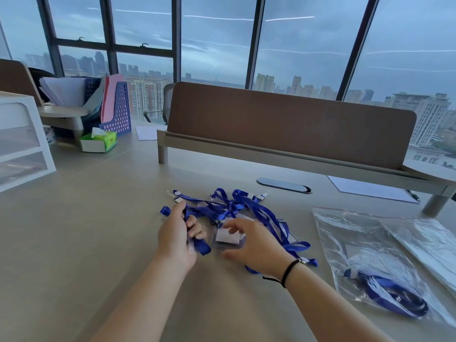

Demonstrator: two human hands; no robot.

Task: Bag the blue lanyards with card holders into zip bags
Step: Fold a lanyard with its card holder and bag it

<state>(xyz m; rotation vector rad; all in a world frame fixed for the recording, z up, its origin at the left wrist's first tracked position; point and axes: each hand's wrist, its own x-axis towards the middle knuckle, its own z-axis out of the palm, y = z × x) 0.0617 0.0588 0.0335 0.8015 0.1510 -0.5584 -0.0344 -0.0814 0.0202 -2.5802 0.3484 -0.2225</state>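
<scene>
**Gathering one lanyard out of the tangle**

Working outward from my left hand [179, 233]: its fingers are curled round a bunched length of blue ribbon [201, 246], which I judge is to keep one lanyard's strap collected so it does not drag the rest along. At about 3 o'clock from it, my right hand [254, 245] hangs over a clear card holder [228, 239] with its fingers apart and loosely bent. It is motion-blurred, and I cannot tell whether the fingertips touch the holder yet; it grips nothing that I can see.

Spreading from 12 to 3 o'clock of my hands lies the loose pile of blue lanyards [237, 206], straps crossing one another, clips pointing away from me. That tangle is why I read the two-handed approach as sensible: strap in one hand, holder in the other, then lift clear.

Further out at 4 o'clock, a zip bag [357, 245] lies flat on the desk [86, 230] with a coiled lanyard [389, 292] already inside, so at least one is done. Just beyond it at 3 o'clock sits what looks like a stack of spare bags [434, 243], near enough to reach.
</scene>
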